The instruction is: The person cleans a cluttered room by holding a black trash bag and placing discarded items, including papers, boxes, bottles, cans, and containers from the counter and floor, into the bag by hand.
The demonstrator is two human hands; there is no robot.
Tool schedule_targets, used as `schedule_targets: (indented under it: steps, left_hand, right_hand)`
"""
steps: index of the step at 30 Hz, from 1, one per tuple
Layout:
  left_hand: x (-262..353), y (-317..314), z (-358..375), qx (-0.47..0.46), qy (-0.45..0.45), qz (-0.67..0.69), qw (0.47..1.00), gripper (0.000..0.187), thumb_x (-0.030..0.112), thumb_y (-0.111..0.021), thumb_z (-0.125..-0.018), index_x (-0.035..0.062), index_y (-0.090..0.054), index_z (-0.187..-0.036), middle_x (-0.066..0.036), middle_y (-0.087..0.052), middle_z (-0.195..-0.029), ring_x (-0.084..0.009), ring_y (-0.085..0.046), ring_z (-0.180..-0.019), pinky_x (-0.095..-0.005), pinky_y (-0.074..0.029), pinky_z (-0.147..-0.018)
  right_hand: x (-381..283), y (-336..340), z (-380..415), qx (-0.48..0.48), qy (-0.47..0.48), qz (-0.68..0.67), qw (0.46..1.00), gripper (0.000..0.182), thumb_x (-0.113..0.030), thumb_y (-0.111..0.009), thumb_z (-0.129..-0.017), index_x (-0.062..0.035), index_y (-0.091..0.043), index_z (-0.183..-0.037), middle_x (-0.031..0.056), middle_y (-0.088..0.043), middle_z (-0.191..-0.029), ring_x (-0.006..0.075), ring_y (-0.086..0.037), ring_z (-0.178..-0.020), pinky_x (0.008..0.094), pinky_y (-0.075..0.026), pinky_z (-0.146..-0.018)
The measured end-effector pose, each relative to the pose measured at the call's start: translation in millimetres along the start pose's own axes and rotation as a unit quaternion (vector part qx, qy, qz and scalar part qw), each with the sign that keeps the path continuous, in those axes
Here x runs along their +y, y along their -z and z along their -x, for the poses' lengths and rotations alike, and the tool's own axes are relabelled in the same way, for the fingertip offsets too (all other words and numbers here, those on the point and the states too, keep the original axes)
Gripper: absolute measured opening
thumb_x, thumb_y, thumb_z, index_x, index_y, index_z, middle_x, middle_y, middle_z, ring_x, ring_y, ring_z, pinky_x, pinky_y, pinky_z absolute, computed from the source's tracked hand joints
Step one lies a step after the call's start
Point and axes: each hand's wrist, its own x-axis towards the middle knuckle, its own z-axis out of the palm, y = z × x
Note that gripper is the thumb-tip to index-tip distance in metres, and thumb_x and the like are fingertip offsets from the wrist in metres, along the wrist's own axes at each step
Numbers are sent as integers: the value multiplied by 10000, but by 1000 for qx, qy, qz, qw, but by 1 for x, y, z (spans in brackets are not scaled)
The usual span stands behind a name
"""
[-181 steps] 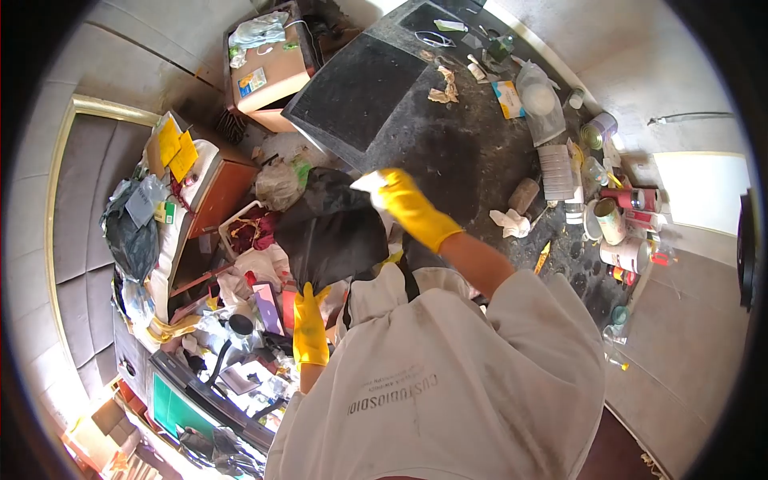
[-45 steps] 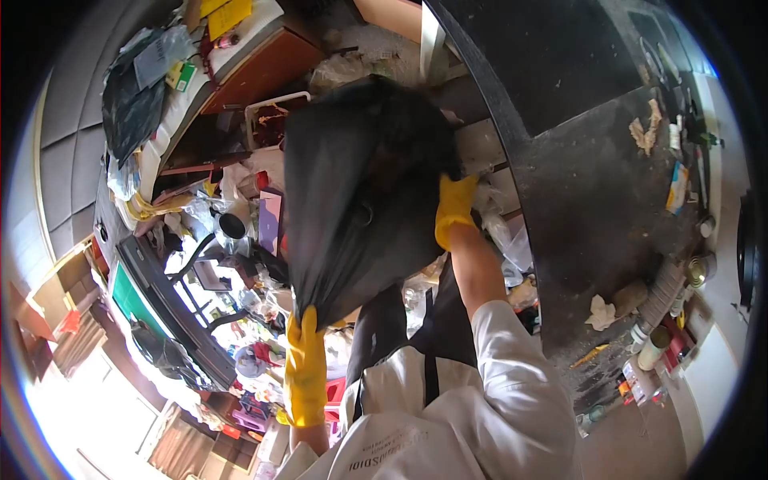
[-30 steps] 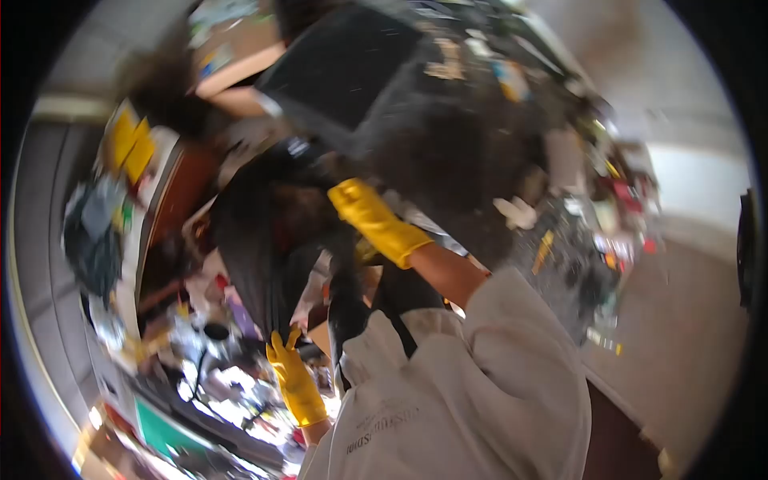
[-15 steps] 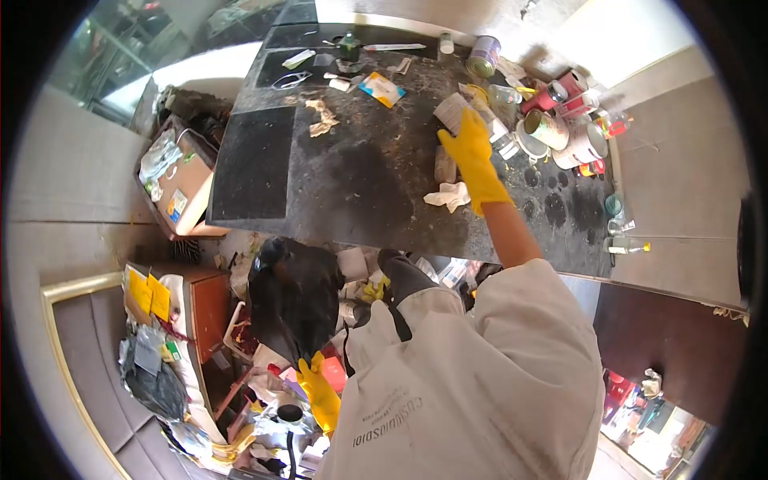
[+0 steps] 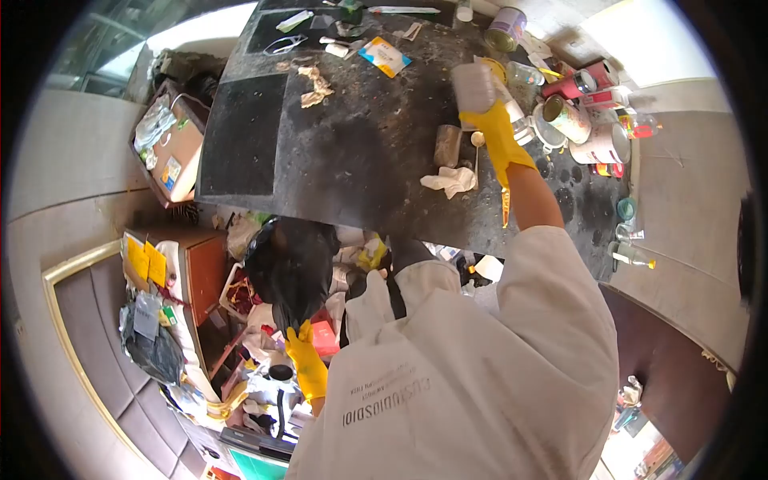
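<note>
My right hand (image 5: 502, 136), in a yellow rubber glove, reaches over the dark tabletop (image 5: 344, 168). Its fingers close on the lower edge of a pale, ridged container (image 5: 474, 86), blurred by motion. Just left of the wrist lie a long-handled spoon (image 5: 478, 140), a brown can (image 5: 447, 146) and a crumpled tissue (image 5: 450, 182). Low on the left, my gloved left hand (image 5: 306, 360) grips the gathered edge of a black plastic bag (image 5: 292, 268), which hangs beside the table.
Cans and bottles crowd the table's right side, among them a tilted tin (image 5: 566, 120) and a purple can (image 5: 506, 30). A yellow-blue packet (image 5: 384, 56) and torn paper (image 5: 314, 86) lie farther left. Litter covers the floor around a wooden cabinet (image 5: 206, 272).
My view has shifted, so the table sits higher in the picture. The right hand has moved slightly right and nearer, uncovering the spoon; the pale container has turned more upright. The left hand stays at the bag.
</note>
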Motion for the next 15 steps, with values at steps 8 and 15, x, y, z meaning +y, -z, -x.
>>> schedule_targets:
  steps: [8,15]
  left_hand:
    - [-13,33,-26,-67,-26,16,997,320,282,-446,-1029,-15,-539,-1101,-191,-660,-999,-254,-655,-945,-372,-526,-890]
    - [15,19,45,-85,-109,-17,990,299,200,-454,-1001,5,-481,-1226,-154,-584,-1166,-251,-615,-1026,-339,-480,-946]
  right_hand:
    - [-166,16,75,-181,-104,-332,920,638,-239,-807,-774,-123,-504,-1323,59,-618,-1193,197,-643,-1005,312,-524,-779]
    - [-218,-156,223,-451,11,-401,797,796,-179,-825,-709,-31,-440,-1391,78,-611,-1227,191,-579,-1120,367,-454,-981]
